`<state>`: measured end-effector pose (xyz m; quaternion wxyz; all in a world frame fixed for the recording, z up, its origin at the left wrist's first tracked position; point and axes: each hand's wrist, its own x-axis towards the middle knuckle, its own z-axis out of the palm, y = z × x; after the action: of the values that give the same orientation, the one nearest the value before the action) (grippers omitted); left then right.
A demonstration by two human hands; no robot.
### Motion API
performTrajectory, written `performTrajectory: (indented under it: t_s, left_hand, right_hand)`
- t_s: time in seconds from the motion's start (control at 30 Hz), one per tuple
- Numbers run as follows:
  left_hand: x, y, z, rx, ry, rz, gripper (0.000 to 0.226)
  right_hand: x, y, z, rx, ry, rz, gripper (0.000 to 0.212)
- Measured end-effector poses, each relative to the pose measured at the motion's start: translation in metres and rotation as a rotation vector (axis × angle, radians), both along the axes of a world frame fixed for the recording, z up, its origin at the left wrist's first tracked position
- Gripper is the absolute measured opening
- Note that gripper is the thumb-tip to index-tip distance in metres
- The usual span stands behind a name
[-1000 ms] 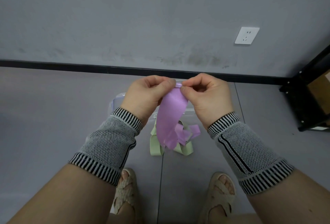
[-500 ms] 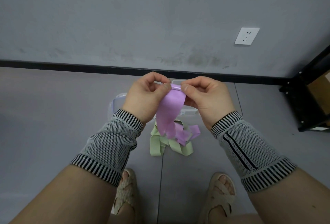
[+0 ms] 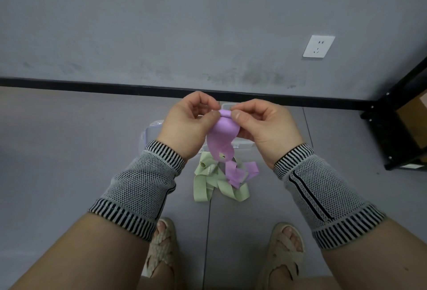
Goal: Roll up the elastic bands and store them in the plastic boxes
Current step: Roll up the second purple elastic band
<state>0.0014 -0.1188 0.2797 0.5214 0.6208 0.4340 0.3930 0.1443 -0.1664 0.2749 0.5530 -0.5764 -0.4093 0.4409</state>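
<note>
A purple elastic band (image 3: 220, 137) hangs in front of me, its top end curled into a small roll. My left hand (image 3: 187, 125) and my right hand (image 3: 263, 125) each pinch one side of that roll with thumb and fingers. The band's loose tail trails down to the floor. A pale green elastic band (image 3: 216, 184) lies tangled on the floor beneath it. A clear plastic box (image 3: 147, 133) sits on the floor behind my hands, mostly hidden by them.
A grey wall with a black skirting board and a white socket (image 3: 318, 46) stands ahead. A black metal shelf frame (image 3: 392, 128) holding a cardboard box is at the right. My sandalled feet (image 3: 283, 252) stand at the bottom.
The roll at the top of the purple band has grown, and more of the hanging band has been drawn up. Both hands have shifted slightly lower.
</note>
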Motion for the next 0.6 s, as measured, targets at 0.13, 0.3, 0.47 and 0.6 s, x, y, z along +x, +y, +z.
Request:
performTrajectory:
  t_s: [0.13, 0.3, 0.47, 0.6]
  left_hand:
    - [0.0008, -0.0024, 0.0017, -0.065, 0.003, 0.029, 0.02]
    - [0.0018, -0.0054, 0.0042, -0.104, 0.09, -0.024, 0.023]
    - [0.0006, -0.0016, 0.0019, -0.161, -0.006, -0.043, 0.023]
    - [0.0007, -0.0024, 0.0028, -0.166, -0.032, -0.017, 0.015]
  right_hand:
    - [0.0007, 0.0004, -0.0003, -0.007, 0.02, -0.031, 0.014]
    - [0.0022, 0.0009, -0.0008, 0.036, 0.049, -0.117, 0.016]
    - [-0.0005, 0.0017, -0.0042, 0.069, -0.042, -0.144, 0.024]
    - [-0.0037, 0.0017, -0.0031, 0.095, -0.081, -0.12, 0.027]
